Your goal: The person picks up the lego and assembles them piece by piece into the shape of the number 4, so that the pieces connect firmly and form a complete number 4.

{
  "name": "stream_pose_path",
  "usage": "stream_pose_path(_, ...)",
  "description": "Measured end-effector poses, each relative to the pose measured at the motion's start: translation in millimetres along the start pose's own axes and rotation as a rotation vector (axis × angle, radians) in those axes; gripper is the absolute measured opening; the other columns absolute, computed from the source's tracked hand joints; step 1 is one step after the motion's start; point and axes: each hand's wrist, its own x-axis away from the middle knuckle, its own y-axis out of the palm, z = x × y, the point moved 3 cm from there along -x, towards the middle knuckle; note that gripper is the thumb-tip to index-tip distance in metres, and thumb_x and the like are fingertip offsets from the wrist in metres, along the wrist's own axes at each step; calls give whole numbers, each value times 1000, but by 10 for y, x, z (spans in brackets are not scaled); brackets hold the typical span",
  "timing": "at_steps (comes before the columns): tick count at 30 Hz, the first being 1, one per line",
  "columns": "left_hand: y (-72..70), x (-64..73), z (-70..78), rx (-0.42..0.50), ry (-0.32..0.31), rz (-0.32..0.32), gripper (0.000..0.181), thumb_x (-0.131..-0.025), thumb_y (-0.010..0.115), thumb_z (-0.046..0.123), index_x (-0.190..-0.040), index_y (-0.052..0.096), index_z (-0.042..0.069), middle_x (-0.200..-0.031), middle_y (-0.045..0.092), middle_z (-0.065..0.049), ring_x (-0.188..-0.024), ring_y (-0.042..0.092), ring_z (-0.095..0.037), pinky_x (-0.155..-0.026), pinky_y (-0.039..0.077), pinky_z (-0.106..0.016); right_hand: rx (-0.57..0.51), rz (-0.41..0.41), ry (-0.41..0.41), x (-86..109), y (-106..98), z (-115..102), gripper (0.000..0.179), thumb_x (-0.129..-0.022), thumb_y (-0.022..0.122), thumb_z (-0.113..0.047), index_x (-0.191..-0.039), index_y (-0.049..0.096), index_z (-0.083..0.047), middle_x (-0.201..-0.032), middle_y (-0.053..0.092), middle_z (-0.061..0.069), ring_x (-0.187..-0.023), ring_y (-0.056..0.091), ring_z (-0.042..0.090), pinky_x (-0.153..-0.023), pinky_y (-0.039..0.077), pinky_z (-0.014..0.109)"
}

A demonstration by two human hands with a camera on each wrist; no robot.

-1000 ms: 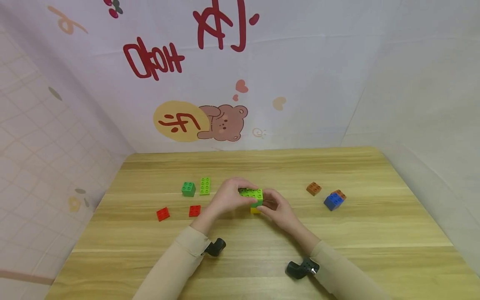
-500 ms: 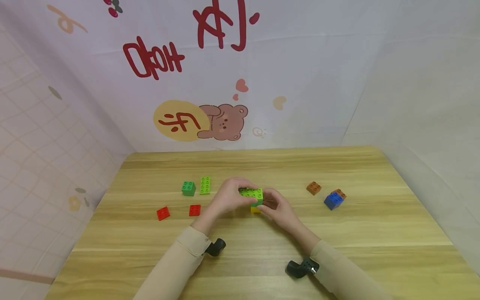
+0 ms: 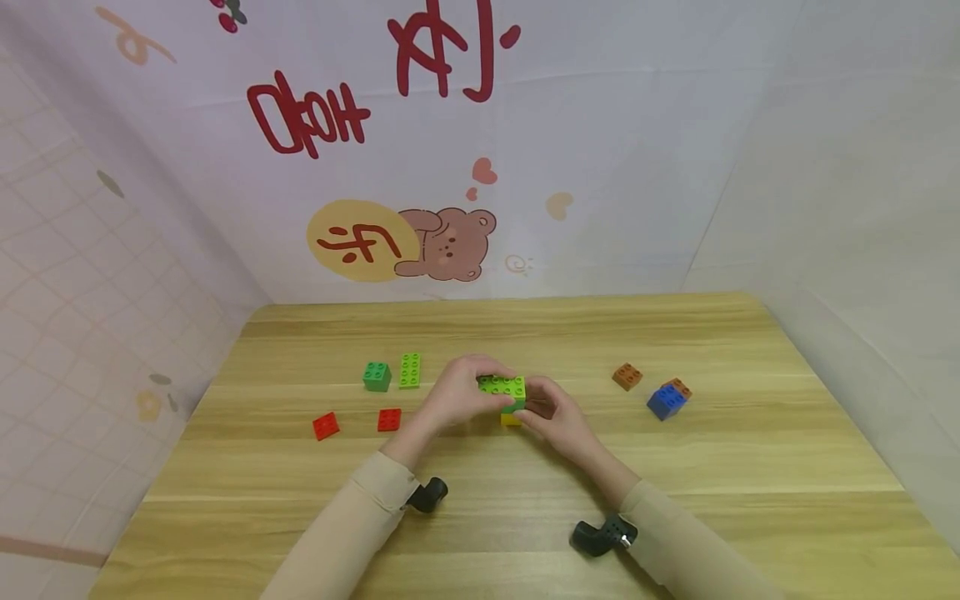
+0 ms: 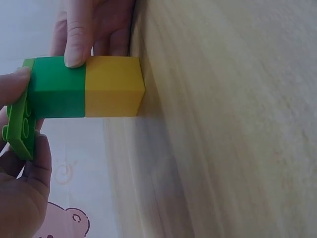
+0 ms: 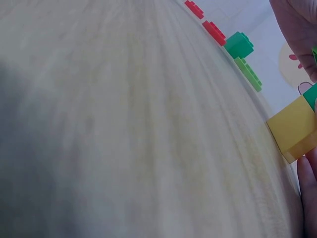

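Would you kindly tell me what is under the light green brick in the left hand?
Under the light green brick, pinched by the left hand, is a dark green block, and below that a yellow block. The faces where they meet are covered from view.

Facing me, large red characters [image 3: 309, 127], seemingly Chinese and turned sideways, stand on the white cloth [image 3: 630, 125]; the top edge of my view cuts the uppermost, and I cannot read them surely. On the yellow disc [image 3: 367, 269], one red sign [image 3: 363, 244] looks like 乐.

four pieces [image 3: 377, 377]: left of stack [image 4: 81, 91] | three pieces [image 3: 666, 402]: right | backdrop [image 3: 630, 150]: behind table [image 3: 502, 533]
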Motion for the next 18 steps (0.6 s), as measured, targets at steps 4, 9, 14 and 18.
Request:
stream_pose_path(4, 1, 7, -7, -9, 15, -1, 29, -83, 83, 22, -111, 76, 17, -108, 68, 5, -104, 59, -15, -94, 47, -37, 3, -2, -5, 4, 3, 1, 37, -89, 68, 8, -124, 55, 10, -119, 61, 27, -114, 57, 41, -99, 46, 53)
stream_pose_path(9, 8, 19, -16, -2, 14, -3, 31, -84, 82, 24, -113, 75, 17, -112, 68, 5, -109, 57, -16, -97, 46, -39, -3, -4, -7, 8, 3, 9, 37, -89, 68, 8, -123, 55, 11, -119, 60, 28, -114, 56, 42, -99, 46, 53)
stream_pose_path(14, -4, 42, -67, 66, -6, 14, 42, -85, 81, 26, -124, 70, 15, -117, 68, 2, -111, 58, -16, -97, 47, -37, -12, 1, -1, 8, 7, 13, 38, -88, 68, 9, -124, 54, 11, -119, 60, 29, -113, 57, 42, -99, 46, 54)
stream_pose_path(18, -72, 80, -158, 172, -27, 75, 48, -88, 78, 24, -132, 64, 12, -117, 68, -7, -108, 60, -26, -95, 50, -41, -10, 8, 6, 6, 6, 13, 38, -88, 68, 9, -123, 54, 11, -118, 61, 29, -112, 57, 42, -98, 46, 56)
